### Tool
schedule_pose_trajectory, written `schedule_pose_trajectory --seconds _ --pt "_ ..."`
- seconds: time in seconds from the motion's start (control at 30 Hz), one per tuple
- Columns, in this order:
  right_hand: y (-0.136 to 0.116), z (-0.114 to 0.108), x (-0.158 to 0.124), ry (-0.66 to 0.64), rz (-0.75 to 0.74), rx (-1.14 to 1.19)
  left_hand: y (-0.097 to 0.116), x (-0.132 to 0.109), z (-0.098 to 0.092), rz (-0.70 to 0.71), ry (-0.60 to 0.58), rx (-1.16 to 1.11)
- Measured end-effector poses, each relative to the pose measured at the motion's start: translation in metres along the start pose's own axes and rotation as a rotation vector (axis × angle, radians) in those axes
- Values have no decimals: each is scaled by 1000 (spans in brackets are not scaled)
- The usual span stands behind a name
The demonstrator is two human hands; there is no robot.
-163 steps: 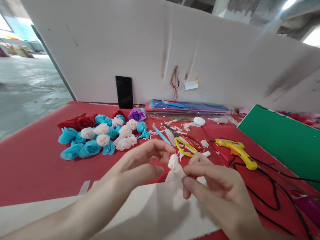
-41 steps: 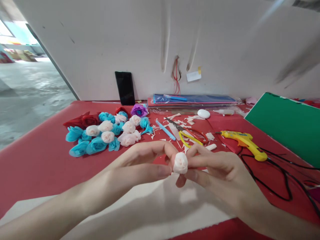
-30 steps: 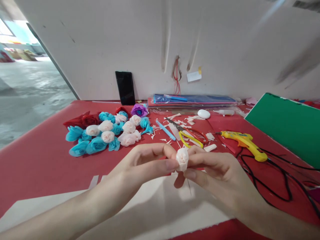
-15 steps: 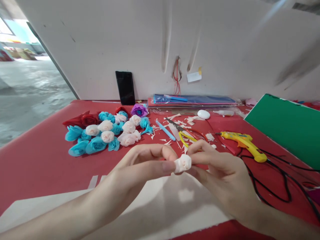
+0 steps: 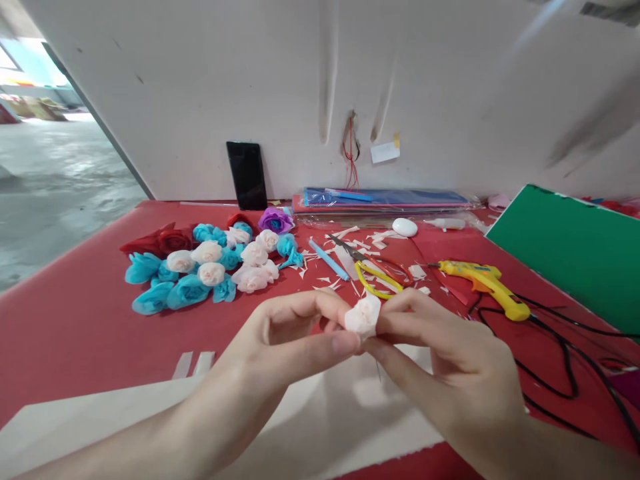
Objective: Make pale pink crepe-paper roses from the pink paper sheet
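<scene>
A small pale pink paper flower [image 5: 364, 316] is pinched between my two hands, with a thin stem showing below it. My left hand [image 5: 300, 340] closes thumb and fingers on the flower's left side. From the right, my right hand [image 5: 435, 347] grips its base between thumb and fingers. Under both hands lies a cream paper sheet [image 5: 330, 427]. Just beyond my fingers rest scissors with yellow and red handles [image 5: 377, 277], among pale paper scraps.
Blue flowers [image 5: 189, 291], white flowers [image 5: 211, 273], red flowers [image 5: 175, 239] and a purple one [image 5: 276, 220] cluster at left. A yellow glue gun [image 5: 493, 283] with a black cord lies right, near a green board [image 5: 565, 247]. A phone [image 5: 247, 175] leans on the wall.
The flower has been tilted so its face points more upward, and the stem now shows beneath. My right fingers have shifted slightly lower around the base.
</scene>
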State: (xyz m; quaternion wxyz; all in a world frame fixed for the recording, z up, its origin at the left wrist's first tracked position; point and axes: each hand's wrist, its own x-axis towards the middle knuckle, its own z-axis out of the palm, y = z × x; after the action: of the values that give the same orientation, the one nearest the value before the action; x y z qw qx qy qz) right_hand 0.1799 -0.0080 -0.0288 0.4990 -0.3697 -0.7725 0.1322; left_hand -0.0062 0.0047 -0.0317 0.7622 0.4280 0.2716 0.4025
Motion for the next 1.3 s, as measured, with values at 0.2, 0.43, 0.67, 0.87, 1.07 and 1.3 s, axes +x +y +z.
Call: schedule_pose_trajectory --seconds 0.2,0.43,0.67,0.87,1.07,1.3 --pt "-2 3 -1 45 -69 -74 -5 1 0 -20 12 -29" --pt "-1 0 -4 103 -201 -248 -4 -3 5 -90 6 -141" --pt "-2 -6 0 63 -334 -419 -13 -3 2 -31 5 -99" --pt "0 -9 0 70 -442 -537 -13 -3 6 -83 18 -107" --pt "6 -8 -4 108 -487 -589 -10 -3 14 -120 28 -214" --pt "9 -2 0 169 -296 -325 -10 -3 11 -127 20 -68"
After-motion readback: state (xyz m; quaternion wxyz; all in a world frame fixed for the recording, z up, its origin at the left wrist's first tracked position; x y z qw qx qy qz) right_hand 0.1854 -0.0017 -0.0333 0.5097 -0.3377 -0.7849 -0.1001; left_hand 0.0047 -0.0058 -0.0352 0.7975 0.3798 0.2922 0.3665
